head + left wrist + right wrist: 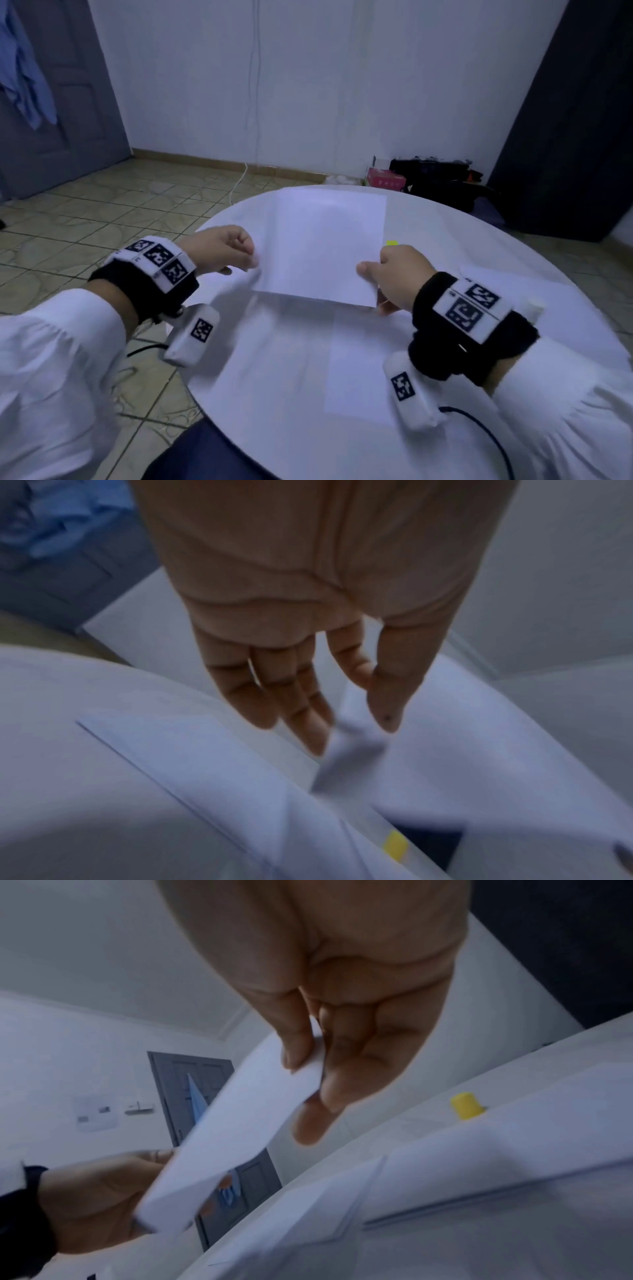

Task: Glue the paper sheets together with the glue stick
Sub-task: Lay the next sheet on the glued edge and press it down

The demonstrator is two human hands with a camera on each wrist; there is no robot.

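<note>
I hold a white paper sheet [322,246] up off the round white table [267,421], tilted. My right hand [371,274] pinches its lower right corner between thumb and fingers; the right wrist view shows this grip [316,1064] on the sheet [240,1137]. My left hand [246,260] holds the sheet's left edge, and its fingertips [318,739] look blurred in the left wrist view. A second sheet [359,370] lies flat on the table under the raised one. The yellow glue stick [466,1106] stands beyond my right hand, mostly hidden [391,243] in the head view.
Another sheet [513,287] lies at the table's right side. Beyond the table's far edge are a pink box [385,180] and dark bags [442,185] on the tiled floor. A grey door [51,102] is at the far left.
</note>
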